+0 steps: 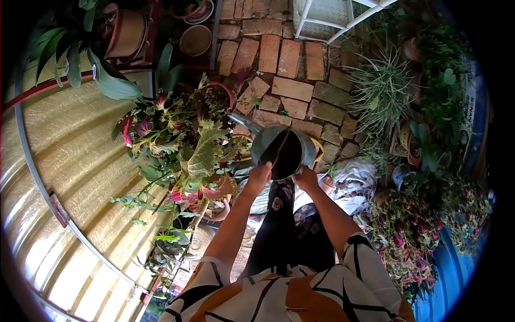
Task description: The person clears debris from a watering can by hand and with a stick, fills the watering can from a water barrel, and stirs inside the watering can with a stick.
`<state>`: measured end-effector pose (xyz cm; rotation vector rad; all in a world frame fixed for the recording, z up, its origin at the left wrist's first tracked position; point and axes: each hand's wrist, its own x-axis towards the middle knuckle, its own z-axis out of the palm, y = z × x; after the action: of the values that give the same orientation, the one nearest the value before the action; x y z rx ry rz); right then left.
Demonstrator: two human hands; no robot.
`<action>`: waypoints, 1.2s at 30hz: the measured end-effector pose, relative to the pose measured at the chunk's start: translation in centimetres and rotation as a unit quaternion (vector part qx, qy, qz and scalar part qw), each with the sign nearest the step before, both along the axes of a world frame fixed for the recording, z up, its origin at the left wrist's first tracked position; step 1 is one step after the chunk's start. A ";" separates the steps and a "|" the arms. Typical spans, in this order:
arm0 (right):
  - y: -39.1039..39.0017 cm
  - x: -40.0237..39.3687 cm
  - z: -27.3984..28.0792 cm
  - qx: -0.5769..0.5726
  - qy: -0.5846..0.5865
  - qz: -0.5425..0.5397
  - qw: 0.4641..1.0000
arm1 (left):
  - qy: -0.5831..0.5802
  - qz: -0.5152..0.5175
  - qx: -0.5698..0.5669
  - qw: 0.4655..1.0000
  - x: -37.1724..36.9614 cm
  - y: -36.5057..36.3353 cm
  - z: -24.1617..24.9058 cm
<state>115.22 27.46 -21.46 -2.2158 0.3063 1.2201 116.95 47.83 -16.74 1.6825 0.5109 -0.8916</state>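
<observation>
A grey metal watering can (262,140) is held out in front of my body, its spout pointing to the upper left. Its opening faces me and looks dark inside, with a thin strip crossing it. My left hand (259,176) is closed on the near left of the rim. On the near right of the same rim, my right hand (306,178) is closed too. Something yellow and curved, like a hose (320,150), shows just right of the can. Leafy coleus plants (201,153) with pink and green leaves crowd close to the spout on the left.
Brick paving (292,88) lies beyond the can. A white rack (327,24) stands at the top. Spiky grass-like foliage (381,91) and pots line the right side. White plastic sheeting (354,185) lies near my feet. Yellow corrugated sheet (80,161) walls the left.
</observation>
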 end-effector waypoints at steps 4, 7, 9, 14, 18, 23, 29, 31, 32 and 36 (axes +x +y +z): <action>0.1 0.0 0.6 0.003 -0.011 0.003 1.000 | -0.011 0.003 -0.003 1.000 0.2 -0.2 1.1; 0.3 0.4 1.7 -0.007 0.017 -0.010 1.000 | -0.007 0.008 -0.005 1.000 -0.1 -0.2 1.3; 0.5 0.3 2.0 -0.006 0.008 0.004 1.000 | -0.004 0.008 -0.006 1.000 -0.3 -0.1 1.5; 0.7 0.1 2.8 -0.012 -0.006 0.038 0.999 | 0.003 0.002 -0.006 1.000 -0.8 0.4 2.2; 0.9 -0.3 3.4 -0.011 -0.002 0.028 1.000 | -0.001 0.014 -0.009 1.000 -0.4 0.3 3.6; 0.9 -0.7 3.9 0.006 0.004 -0.003 1.000 | 0.000 0.018 -0.010 1.000 -0.2 0.2 4.6; 0.5 -1.5 3.6 -0.007 0.020 0.010 1.000 | 0.000 0.021 -0.012 1.000 -0.9 -0.1 4.8; 0.4 -1.0 4.4 -0.009 0.035 0.021 0.999 | 0.002 0.024 -0.005 1.000 -1.1 -0.3 4.9; 0.3 -1.0 4.4 -0.008 0.035 0.021 0.999 | 0.001 0.023 -0.004 1.000 -1.2 -0.4 5.0; 0.0 -1.0 4.7 -0.010 0.038 0.017 0.999 | -0.018 0.039 -0.006 0.999 -1.4 -0.7 5.4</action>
<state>114.22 27.48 -16.75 -2.2038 0.3128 1.3270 115.55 47.09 -11.37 1.6545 0.5427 -0.8047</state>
